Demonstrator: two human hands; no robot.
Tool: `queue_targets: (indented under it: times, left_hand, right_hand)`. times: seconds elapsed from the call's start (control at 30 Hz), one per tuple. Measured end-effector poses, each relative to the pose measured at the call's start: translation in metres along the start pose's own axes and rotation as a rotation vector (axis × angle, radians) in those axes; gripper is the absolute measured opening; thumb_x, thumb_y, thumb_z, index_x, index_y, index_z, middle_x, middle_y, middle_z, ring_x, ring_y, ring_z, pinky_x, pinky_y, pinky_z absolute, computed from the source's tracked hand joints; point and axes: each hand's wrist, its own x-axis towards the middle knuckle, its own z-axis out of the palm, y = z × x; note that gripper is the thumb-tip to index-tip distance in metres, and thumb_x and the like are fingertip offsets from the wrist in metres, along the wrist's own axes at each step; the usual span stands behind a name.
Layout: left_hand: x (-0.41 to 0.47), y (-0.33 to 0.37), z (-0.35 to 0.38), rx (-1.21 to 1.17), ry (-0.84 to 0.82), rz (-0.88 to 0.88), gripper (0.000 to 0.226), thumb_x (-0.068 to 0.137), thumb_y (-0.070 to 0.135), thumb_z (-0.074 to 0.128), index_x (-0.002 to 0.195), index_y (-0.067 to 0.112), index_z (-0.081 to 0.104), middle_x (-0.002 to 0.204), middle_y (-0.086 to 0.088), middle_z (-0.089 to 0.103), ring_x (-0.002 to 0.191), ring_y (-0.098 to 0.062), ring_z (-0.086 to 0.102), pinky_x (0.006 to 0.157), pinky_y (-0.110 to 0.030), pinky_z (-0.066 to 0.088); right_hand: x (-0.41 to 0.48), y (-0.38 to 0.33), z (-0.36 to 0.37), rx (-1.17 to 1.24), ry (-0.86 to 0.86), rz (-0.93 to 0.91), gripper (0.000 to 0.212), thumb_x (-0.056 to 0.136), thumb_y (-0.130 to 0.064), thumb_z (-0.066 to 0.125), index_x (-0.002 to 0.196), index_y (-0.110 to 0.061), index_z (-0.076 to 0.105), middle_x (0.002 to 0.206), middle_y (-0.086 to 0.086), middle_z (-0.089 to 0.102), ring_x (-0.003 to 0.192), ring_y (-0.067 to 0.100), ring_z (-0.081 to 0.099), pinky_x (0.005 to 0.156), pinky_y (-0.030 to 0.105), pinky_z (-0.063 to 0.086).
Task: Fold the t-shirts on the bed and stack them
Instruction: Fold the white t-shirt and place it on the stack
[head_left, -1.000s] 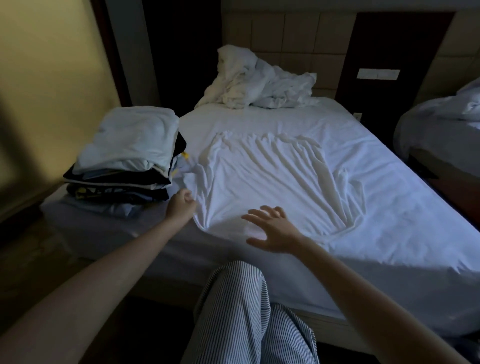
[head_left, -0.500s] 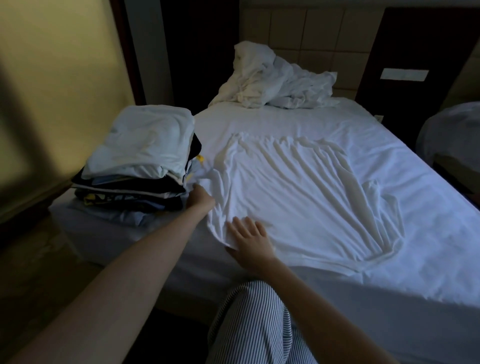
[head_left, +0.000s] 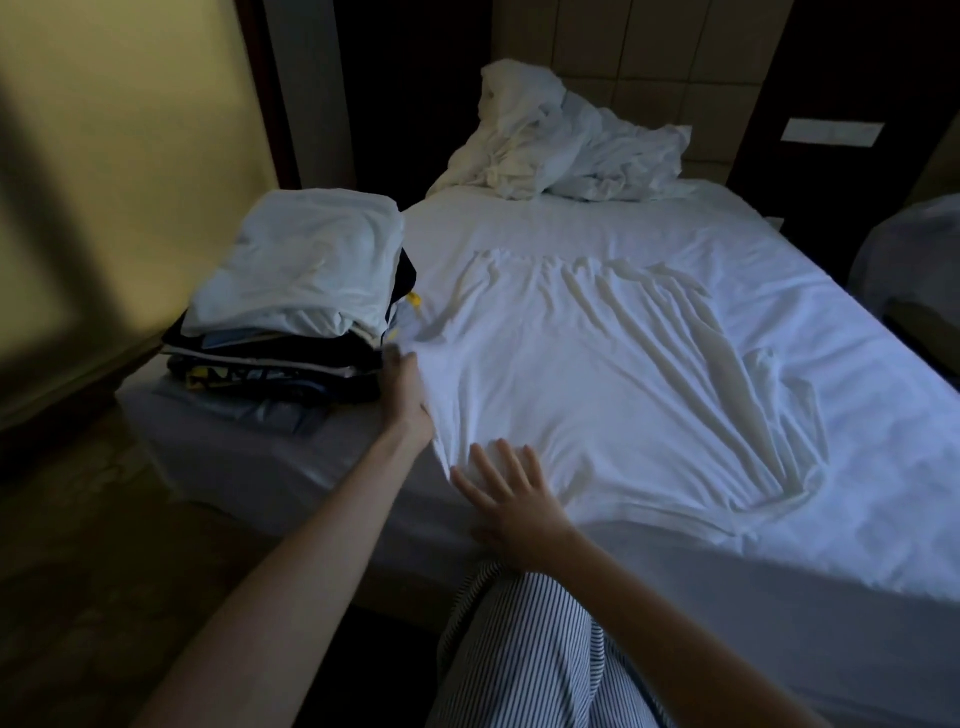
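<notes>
On the bed (head_left: 675, 218), the white t-shirt (head_left: 597, 374) lies spread beside the stack (head_left: 301, 291). My left hand (head_left: 405, 400) holds its side edge in a closed grip; my right hand (head_left: 511, 493) lies flat, open (fabric wrinkled). I judge an uneven pull could bunch it.

No text, label, brand, number or sign is legible. The yellow print on a dark shirt (head_left: 217, 375) in the stack (head_left: 291, 312) is too dim to read.
</notes>
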Motion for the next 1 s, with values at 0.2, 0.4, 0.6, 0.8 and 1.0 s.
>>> queue_targets:
  times: [0.2,0.4,0.6,0.8,1.0]
  left_hand:
    - [-0.011,-0.008,0.052,1.071,-1.097,0.172,0.042,0.081,0.048,0.059,0.118,0.029,0.055,0.130,0.012,0.046,0.136,-0.002,0.020,0.115,-0.030,0.006]
    - [-0.009,-0.043,0.042,1.509,-0.848,0.561,0.038,0.099,0.030,0.043,0.136,0.024,0.049,0.145,0.007,0.043,0.141,-0.015,0.026,0.112,-0.028,0.022]
    - [0.000,-0.045,0.061,1.664,-0.805,0.397,0.048,0.101,0.044,0.028,0.148,0.040,0.021,0.158,0.013,0.012,0.147,-0.015,0.005,0.116,-0.040,0.004]
    - [-0.006,-0.063,0.057,1.800,-0.728,0.420,0.050,0.102,0.044,0.018,0.150,0.038,0.005,0.160,0.006,-0.001,0.147,-0.020,0.000,0.118,-0.041,0.002]
    - [-0.036,-0.063,0.040,1.753,-0.795,0.527,0.052,0.102,0.039,0.022,0.152,0.026,0.011,0.160,-0.001,0.003,0.147,-0.024,0.002,0.118,-0.040,0.001]
  right_hand:
    - [0.000,0.000,-0.001,-0.021,0.004,-0.022,0.093,0.035,-0.062,0.078,0.122,-0.037,0.060,0.117,0.006,0.066,0.104,0.037,0.063,0.081,0.056,0.049]
    - [0.000,0.001,0.002,-0.063,0.042,-0.035,0.091,0.033,-0.065,0.076,0.119,-0.040,0.062,0.116,0.003,0.067,0.105,0.033,0.064,0.084,0.054,0.049]
    - [-0.001,0.001,0.005,-0.060,0.081,-0.053,0.092,0.034,-0.065,0.075,0.121,-0.038,0.061,0.115,0.003,0.067,0.107,0.035,0.063,0.086,0.055,0.047]
    - [-0.015,0.020,0.010,-0.030,0.215,-0.198,0.060,0.066,-0.052,0.043,0.120,-0.035,0.063,0.128,0.003,0.060,0.114,0.032,0.059,0.090,0.050,0.047]
    - [-0.050,0.074,0.010,0.145,0.524,-0.242,0.046,0.081,-0.037,0.043,0.124,-0.029,0.053,0.124,-0.005,0.063,0.112,0.020,0.060,0.100,0.039,0.034]
